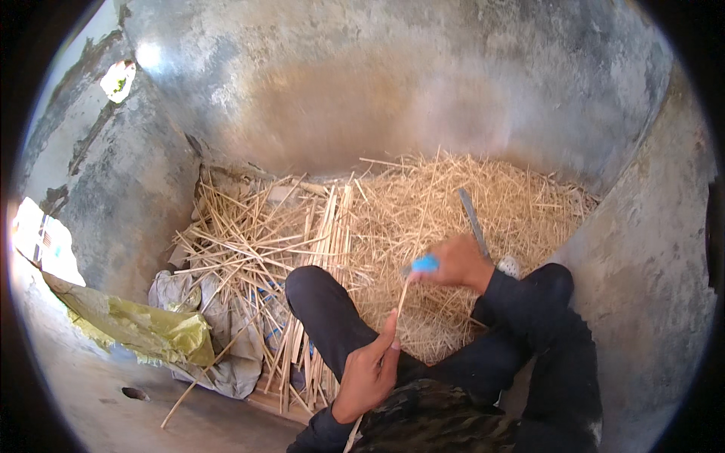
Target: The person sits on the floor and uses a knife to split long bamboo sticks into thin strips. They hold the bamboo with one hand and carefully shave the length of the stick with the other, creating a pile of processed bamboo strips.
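My left hand is closed around a thin bamboo strip, which slants up and away from its fingers above my lap. Beyond it, my right hand is closed on a small blue tool with a short grey tip, blurred by motion. That tip meets the far part of the strip; the tool's exact kind is unclear. Behind the right hand a long grey blade lies over the shavings, its lower end hidden by the wrist.
Pale shavings heap against the concrete wall. Cut strips lie bundled and scattered left of my knee. A grey sack and a yellowish sheet are at the left. A white perforated object sits by my right wrist.
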`<state>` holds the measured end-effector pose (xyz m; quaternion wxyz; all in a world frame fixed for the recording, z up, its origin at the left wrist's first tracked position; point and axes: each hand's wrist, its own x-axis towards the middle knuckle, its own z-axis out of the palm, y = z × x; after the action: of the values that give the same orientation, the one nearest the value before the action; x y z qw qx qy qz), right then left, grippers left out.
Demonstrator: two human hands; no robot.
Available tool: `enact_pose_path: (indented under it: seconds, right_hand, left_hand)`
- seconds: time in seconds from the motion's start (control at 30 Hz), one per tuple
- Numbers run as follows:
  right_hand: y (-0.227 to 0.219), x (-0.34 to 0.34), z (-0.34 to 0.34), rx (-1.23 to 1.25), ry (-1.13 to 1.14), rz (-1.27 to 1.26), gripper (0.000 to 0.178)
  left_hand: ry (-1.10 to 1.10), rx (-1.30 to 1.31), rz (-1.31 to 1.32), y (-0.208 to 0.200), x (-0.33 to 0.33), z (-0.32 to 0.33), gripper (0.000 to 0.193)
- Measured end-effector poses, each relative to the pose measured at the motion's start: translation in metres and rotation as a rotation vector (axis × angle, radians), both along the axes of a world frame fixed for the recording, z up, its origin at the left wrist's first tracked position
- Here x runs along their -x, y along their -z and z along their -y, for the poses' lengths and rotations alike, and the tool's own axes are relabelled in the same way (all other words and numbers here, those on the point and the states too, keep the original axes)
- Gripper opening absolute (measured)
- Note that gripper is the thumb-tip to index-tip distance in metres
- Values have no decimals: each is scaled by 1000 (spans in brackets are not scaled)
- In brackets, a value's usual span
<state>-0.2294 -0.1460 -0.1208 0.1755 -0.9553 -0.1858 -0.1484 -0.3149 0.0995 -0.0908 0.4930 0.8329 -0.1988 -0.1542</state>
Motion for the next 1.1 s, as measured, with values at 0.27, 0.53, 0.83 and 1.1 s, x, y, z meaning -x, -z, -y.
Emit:
enact_pose_path:
  seconds: [0.27,0.53,0.83,1.1]
  right_hand:
    - [13,-30,43,116,118,64,69]
    - [-7,-101,213,-172,901,45,80]
    - [8,1,18,-10,223,-95,63]
    - [-15,-12,5,41,119,-66,69]
  left_hand:
    - [30,47,86,5,-3,6,45]
    - [143,353,-185,26,5,5,47]
    - [-3,745,-750,28,-13,0,53]
    - [-50,535,-483,16,1,-2,53]
